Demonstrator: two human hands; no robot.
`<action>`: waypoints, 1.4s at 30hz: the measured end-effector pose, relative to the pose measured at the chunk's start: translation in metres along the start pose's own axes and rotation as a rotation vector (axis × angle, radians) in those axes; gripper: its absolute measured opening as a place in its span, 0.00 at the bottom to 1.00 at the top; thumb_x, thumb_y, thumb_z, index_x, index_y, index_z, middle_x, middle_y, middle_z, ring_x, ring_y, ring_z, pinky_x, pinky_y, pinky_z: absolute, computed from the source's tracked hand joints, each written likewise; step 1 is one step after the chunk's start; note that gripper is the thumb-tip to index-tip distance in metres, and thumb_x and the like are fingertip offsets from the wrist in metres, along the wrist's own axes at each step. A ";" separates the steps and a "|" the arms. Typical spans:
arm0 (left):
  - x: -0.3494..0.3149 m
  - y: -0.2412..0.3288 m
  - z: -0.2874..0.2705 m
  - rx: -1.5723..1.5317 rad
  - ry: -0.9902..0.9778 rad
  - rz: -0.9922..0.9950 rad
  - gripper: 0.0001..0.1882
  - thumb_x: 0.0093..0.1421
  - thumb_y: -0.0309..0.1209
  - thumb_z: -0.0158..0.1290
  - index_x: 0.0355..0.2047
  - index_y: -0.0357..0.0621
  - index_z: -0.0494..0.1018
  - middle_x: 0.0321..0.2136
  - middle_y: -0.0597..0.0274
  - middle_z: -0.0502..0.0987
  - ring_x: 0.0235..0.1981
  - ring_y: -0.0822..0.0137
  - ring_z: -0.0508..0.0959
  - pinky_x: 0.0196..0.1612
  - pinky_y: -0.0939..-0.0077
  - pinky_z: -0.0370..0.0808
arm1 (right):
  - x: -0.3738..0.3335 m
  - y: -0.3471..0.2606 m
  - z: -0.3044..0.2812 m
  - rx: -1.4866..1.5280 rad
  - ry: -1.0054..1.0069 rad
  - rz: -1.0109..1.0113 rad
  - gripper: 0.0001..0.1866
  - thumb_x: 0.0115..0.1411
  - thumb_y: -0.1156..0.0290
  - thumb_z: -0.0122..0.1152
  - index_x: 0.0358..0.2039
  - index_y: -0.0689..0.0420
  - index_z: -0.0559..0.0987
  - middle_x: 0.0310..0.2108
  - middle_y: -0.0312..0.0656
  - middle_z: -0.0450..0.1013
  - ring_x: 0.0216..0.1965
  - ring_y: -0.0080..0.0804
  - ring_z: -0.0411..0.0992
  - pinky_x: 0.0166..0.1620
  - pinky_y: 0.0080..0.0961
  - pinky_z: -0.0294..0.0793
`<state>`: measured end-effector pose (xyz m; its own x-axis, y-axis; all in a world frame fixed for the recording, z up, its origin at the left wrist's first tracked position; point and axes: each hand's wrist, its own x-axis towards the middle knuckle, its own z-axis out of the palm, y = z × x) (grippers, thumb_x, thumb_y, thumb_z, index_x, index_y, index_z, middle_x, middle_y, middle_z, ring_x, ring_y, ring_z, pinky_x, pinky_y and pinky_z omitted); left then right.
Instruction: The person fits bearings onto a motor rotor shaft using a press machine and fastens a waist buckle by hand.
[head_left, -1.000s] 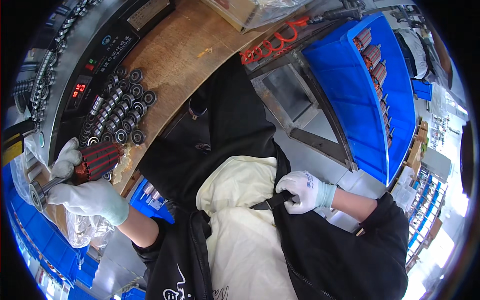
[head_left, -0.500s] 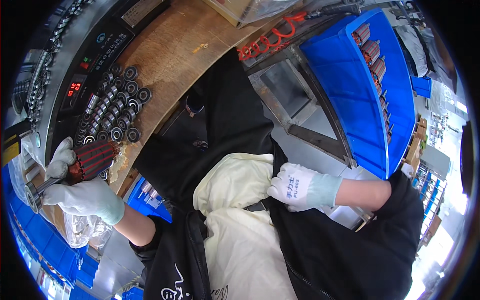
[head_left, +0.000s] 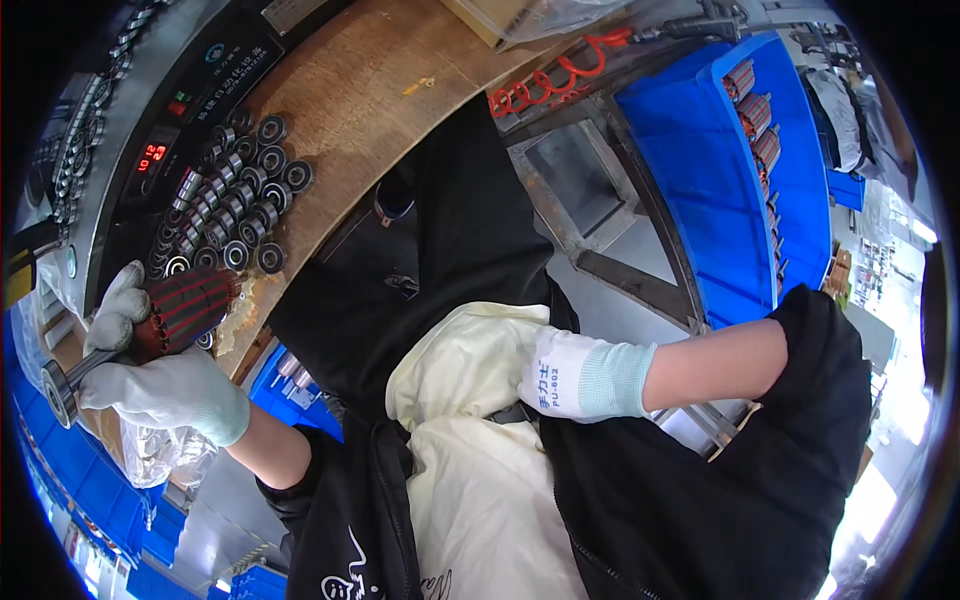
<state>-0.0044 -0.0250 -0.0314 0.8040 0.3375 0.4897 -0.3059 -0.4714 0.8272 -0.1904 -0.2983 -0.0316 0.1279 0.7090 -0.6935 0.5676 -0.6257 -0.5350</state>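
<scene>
My left hand (head_left: pixel 165 385), in a white glove with grey-coated fingers, is closed around a motor armature (head_left: pixel 190 308) with a dark, red-striped core. Its shaft points toward the lower left and carries a ball bearing (head_left: pixel 59 393) near the end. The armature is held beside the wooden bench, just below a heap of ball bearings (head_left: pixel 235 200). My right hand (head_left: pixel 560 372), gloved in white too, rests against the cream cloth (head_left: pixel 460 355) at my waist. Its back faces up and its fingers are hidden, so I cannot make out anything in them.
Beside the bearings stands a black machine panel (head_left: pixel 165 140) with a red lit display. The wooden bench (head_left: pixel 370 100) curves across the upper left. A blue bin (head_left: pixel 680 150) with several armatures leans at the right, near a red coiled hose (head_left: pixel 560 80) and a metal frame (head_left: pixel 625 275).
My right hand has moved slightly left against the cloth, and its fingers have turned out of sight. The left hand keeps hold of the armature. The view has shifted slightly.
</scene>
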 end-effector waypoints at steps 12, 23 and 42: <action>-0.007 0.001 -0.011 -0.430 -0.028 -0.005 0.30 0.70 0.52 0.43 0.19 0.41 0.68 0.21 0.53 0.76 0.24 0.60 0.76 0.33 0.64 0.75 | -0.013 0.003 0.042 0.466 0.293 0.183 0.19 0.50 0.60 0.62 0.36 0.62 0.73 0.29 0.55 0.75 0.34 0.56 0.75 0.39 0.50 0.73; -0.009 -0.003 -0.014 -0.438 -0.196 0.010 0.22 0.72 0.42 0.41 0.28 0.39 0.74 0.30 0.55 0.80 0.28 0.66 0.77 0.31 0.73 0.73 | 0.018 0.021 0.106 0.767 0.343 0.357 0.22 0.47 0.65 0.63 0.40 0.65 0.74 0.32 0.58 0.76 0.33 0.49 0.76 0.35 0.43 0.74; -0.008 -0.006 -0.021 -0.347 -0.188 0.001 0.17 0.65 0.29 0.41 0.25 0.40 0.77 0.28 0.57 0.81 0.26 0.60 0.78 0.31 0.68 0.74 | -0.012 -0.002 0.037 0.909 0.336 0.441 0.18 0.44 0.66 0.68 0.33 0.65 0.78 0.23 0.50 0.76 0.19 0.39 0.74 0.23 0.37 0.72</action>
<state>-0.0198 -0.0077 -0.0351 0.8730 0.1664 0.4584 -0.4354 -0.1572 0.8864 -0.2236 -0.3178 -0.0399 0.4711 0.3272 -0.8191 -0.3861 -0.7585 -0.5250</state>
